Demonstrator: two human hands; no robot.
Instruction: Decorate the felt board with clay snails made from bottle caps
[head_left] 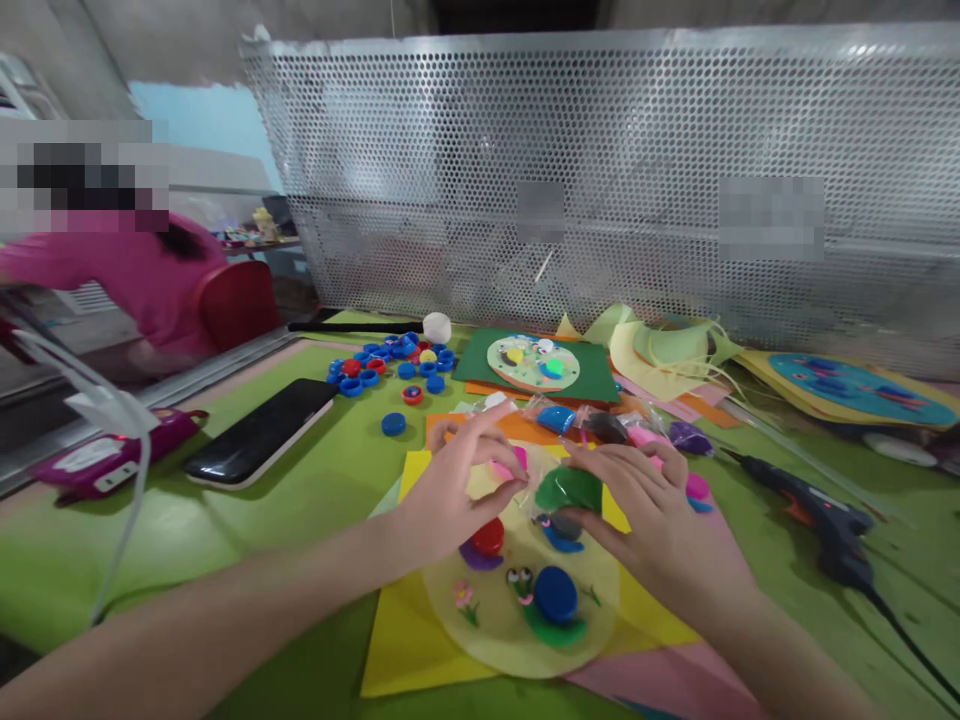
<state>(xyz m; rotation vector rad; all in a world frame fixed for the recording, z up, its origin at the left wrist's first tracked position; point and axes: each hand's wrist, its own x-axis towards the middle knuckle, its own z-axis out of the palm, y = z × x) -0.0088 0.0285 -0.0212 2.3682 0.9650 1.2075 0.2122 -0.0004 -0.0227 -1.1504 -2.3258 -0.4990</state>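
Observation:
Between my hands is a clear plastic bag of green modelling clay (568,489). My right hand (637,500) is closed round the bag's right side. With thumb and forefinger, my left hand (457,475) pinches at its left end, where the plastic looks clear and crumpled. Both hands hover over a pale yellow paper circle (495,640) on a yellow sheet (397,650). Clay snails with bottle-cap shells lie on the circle: a blue cap (556,594) on a green body, a red cap (487,537) on purple, and a dark one on blue. A small pink clay flower (463,594) sits lower left.
Left are a black phone (262,430), a magenta power strip (112,450) and several loose bottle caps (364,375). A glue gun (817,510) lies right. Behind are bagged clays (607,427), a finished green card (472,365), paper scraps and a perforated metal panel (450,150). A person in pink sits far left.

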